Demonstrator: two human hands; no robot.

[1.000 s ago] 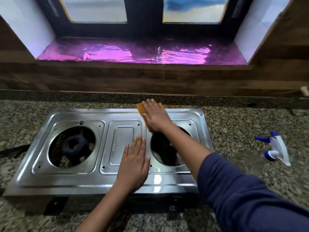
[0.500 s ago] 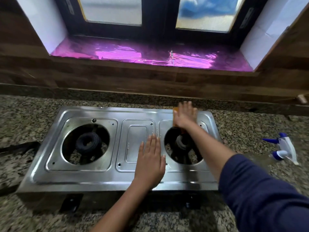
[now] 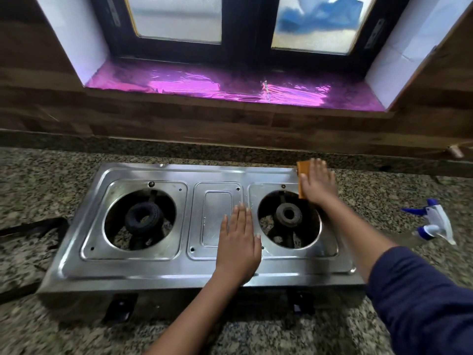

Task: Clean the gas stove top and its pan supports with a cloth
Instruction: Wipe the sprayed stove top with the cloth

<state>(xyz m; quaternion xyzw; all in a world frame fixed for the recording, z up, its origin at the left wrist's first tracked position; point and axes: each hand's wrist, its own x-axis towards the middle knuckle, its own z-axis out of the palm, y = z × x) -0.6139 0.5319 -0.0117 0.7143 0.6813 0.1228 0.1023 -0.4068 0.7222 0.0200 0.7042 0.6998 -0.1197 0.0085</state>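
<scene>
A steel two-burner gas stove (image 3: 158, 270) lies on the granite counter, with its left burner (image 3: 143, 220) and right burner (image 3: 289, 215) bare of pan supports. My right hand (image 3: 318, 184) lies flat with straight fingers on an orange cloth (image 3: 302, 172) at the stove's back right corner; most of the cloth is hidden under the palm. My left hand (image 3: 238, 245) rests flat on the steel between the centre panel and the right burner, fingers straight and holding nothing.
A spray bottle with a white and blue trigger head (image 3: 435, 221) lies on the counter (image 3: 51, 175) to the right of the stove. A black hose (image 3: 30, 229) runs off at the left. Behind are a wood-look wall and a window sill with pink foil (image 3: 230, 85).
My right hand has slid the orange cloth to the right along the stove's back edge, from above the centre panel to the back right corner. My left hand has stayed in place.
</scene>
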